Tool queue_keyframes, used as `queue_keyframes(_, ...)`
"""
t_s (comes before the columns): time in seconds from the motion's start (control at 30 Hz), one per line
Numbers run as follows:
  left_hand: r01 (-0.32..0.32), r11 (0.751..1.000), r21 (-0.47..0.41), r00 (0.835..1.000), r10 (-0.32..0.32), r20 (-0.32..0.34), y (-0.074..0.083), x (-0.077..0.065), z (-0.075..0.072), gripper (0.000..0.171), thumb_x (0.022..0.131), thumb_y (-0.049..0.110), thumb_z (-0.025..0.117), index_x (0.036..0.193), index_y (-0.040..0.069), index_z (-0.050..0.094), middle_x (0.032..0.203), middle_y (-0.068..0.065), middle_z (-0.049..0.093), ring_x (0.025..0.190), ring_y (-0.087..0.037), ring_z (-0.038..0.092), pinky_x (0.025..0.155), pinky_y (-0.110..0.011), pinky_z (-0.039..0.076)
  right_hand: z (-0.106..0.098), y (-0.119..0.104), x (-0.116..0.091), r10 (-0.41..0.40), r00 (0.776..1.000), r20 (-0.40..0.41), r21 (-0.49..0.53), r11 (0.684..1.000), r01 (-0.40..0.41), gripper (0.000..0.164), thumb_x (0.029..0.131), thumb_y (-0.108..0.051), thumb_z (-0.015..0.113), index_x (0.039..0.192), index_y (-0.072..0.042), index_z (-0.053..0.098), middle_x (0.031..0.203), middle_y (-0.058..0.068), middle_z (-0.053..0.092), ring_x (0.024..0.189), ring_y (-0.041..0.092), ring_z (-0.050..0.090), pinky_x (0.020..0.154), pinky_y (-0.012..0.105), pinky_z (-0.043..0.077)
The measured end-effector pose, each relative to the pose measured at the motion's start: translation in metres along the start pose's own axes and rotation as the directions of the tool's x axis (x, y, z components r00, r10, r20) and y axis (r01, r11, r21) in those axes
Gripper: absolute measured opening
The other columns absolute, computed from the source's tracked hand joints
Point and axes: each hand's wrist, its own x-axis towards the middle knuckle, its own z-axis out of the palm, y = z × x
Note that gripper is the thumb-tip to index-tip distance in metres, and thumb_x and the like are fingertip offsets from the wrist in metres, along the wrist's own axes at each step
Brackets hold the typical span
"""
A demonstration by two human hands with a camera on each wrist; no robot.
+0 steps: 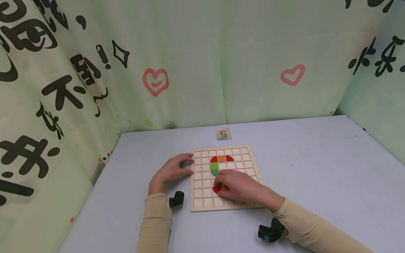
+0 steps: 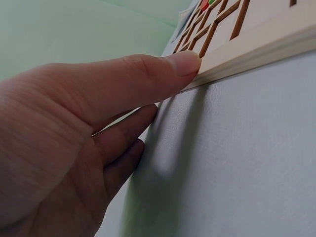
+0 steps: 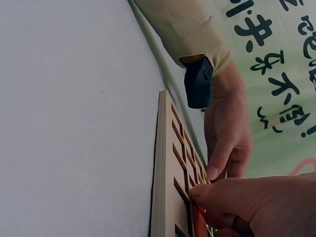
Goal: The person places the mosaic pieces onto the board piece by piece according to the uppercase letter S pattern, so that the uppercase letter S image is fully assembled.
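A wooden grid board lies on the table with coloured pieces set in its squares. Near its top are a red quarter-round piece, an orange square and another red quarter-round. Below them sit a light green square and a dark green rounded piece. My right hand pinches a red rounded piece low on the grid, its thumb beside it and the palm covering nearby squares. At the board's left edge, my left hand touches the frame with thumb and fingers spread.
A small patterned card lies behind the board on the white-covered table. Both wrists carry black camera mounts, one by the left sleeve. A pale green curtain with writing and hearts surrounds the table.
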Motion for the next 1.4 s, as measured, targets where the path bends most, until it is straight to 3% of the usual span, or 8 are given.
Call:
queue_keyframes(1.1,-0.013,1.0,0.011,1.0,0.013,0.003,0.0,-0.001,0.001,0.036,0.086,0.013,0.078,0.12,0.008,0.067,0.152,-0.006,0.05,0.147,-0.029,0.038,0.121,-0.046,0.032,0.002,0.001,-0.006,0.01,0.999,-0.038,0.028,1.0,-0.009,0.008,0.088,-0.019,0.076,0.095,-0.016,0.074,0.088,-0.007,0.061,0.075,0.004,0.047,0.066,0.019,0.046)
queue_keyframes(1.4,-0.003,1.0,0.002,1.0,0.003,-0.007,-0.001,0.001,0.001,0.036,0.086,0.014,0.079,0.12,0.008,0.067,0.152,-0.005,0.05,0.147,-0.029,0.038,0.121,-0.046,0.032,-0.008,0.011,-0.014,0.037,0.998,-0.049,0.075,0.997,-0.033,0.016,0.089,-0.019,0.075,0.104,-0.013,0.076,0.096,-0.005,0.065,0.083,0.009,0.056,0.072,0.024,0.051)
